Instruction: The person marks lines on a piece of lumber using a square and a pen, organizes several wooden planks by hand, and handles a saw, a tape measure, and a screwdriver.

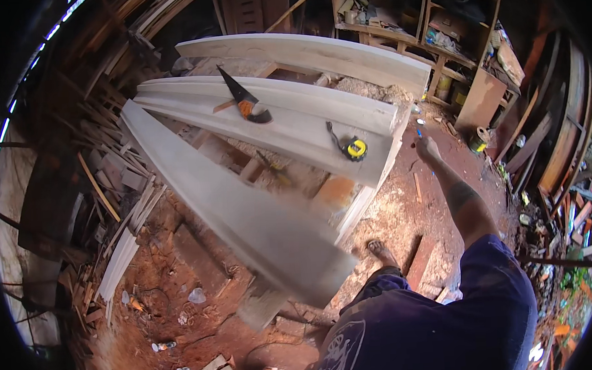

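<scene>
My right hand is out at the right end of the pale planks, closed on a small blue item like a pen. A black-and-yellow tape measure lies on the middle grooved plank, left of that hand. A handsaw with an orange-and-black handle lies farther left on it. In front, a long plank slants down toward my body, its near end blurred. A further plank stands on edge at the back. My left hand is out of view.
Wooden shelves with clutter stand at the back. Timber offcuts are piled left, more wood and debris right. My bare foot is on the sawdust-covered dirt floor. A spool-like container sits near the right.
</scene>
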`<action>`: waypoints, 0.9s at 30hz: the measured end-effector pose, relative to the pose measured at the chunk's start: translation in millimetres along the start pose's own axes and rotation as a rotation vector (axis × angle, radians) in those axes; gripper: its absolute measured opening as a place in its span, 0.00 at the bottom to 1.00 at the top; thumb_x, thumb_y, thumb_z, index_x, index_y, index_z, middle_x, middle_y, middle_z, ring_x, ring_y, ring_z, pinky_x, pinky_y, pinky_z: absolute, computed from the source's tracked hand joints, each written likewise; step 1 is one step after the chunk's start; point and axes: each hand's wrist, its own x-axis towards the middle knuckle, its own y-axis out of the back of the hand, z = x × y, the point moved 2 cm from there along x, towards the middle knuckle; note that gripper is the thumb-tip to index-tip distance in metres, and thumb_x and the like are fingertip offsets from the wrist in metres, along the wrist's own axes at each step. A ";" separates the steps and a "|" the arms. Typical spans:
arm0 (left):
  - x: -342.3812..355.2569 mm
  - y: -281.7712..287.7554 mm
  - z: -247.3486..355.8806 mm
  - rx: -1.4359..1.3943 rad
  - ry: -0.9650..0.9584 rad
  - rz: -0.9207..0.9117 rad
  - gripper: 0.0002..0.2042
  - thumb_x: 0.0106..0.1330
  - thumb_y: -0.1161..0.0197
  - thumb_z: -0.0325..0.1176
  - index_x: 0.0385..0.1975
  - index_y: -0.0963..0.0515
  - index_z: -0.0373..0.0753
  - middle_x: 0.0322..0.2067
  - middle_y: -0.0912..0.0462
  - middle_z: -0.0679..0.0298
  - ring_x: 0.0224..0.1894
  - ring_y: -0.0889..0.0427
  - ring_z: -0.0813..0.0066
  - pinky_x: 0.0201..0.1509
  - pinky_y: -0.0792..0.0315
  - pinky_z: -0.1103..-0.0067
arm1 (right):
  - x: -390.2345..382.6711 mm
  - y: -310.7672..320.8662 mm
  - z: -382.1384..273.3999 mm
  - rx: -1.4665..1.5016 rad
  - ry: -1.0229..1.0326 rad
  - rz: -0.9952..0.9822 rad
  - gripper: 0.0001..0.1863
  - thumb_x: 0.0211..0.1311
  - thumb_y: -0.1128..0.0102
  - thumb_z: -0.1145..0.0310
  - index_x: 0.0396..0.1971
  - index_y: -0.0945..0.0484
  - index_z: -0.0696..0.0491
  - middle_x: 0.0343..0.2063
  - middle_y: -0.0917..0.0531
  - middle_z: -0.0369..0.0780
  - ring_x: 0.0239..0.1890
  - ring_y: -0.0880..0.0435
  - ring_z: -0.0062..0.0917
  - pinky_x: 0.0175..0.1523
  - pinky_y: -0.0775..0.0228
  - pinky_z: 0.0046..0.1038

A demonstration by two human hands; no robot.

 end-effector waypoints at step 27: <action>194.0 -339.1 495.2 -1.549 -0.022 -0.502 0.16 0.69 0.39 0.29 0.55 0.28 0.39 0.67 0.35 0.61 0.73 0.41 0.58 0.77 0.46 0.56 | 244.0 -73.5 -50.8 -0.122 0.295 -0.366 0.33 0.73 0.59 0.45 0.48 0.19 0.62 0.37 0.15 0.59 0.35 0.12 0.48 0.45 0.21 0.44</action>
